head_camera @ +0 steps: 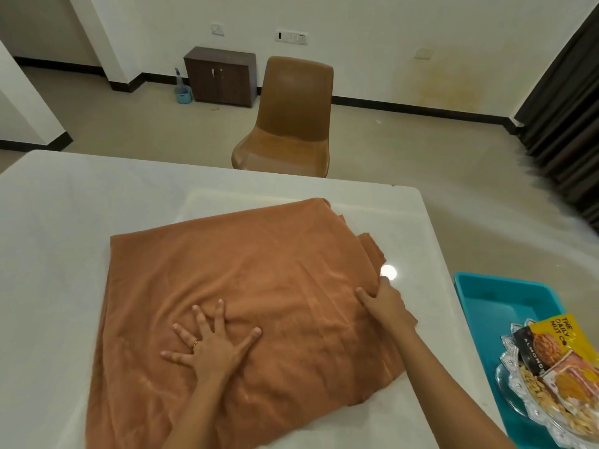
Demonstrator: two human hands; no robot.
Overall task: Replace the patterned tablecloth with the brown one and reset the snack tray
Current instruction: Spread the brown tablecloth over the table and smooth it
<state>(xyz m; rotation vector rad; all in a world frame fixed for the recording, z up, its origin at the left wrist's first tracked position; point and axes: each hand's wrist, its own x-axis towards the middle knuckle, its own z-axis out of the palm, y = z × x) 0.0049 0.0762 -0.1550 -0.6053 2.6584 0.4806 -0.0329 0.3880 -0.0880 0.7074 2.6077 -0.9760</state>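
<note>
The brown tablecloth (259, 280) lies partly folded on the white table (81, 205), in the middle near me. My left hand (210, 345) presses flat on it with fingers spread wide. My right hand (384, 301) grips the cloth's right edge, thumb on top and fingers under the folded layers. A teal tray (479, 296) sits at the right, holding a glass bowl (518, 393) of nuts with snack packets (560, 345) on top. The patterned tablecloth is not in view.
A brown chair (291, 118) stands just beyond the table's far edge. Farther back are a dark wooden cabinet (220, 76) with a small blue bucket beside it, and dark curtains (564, 108) at the right.
</note>
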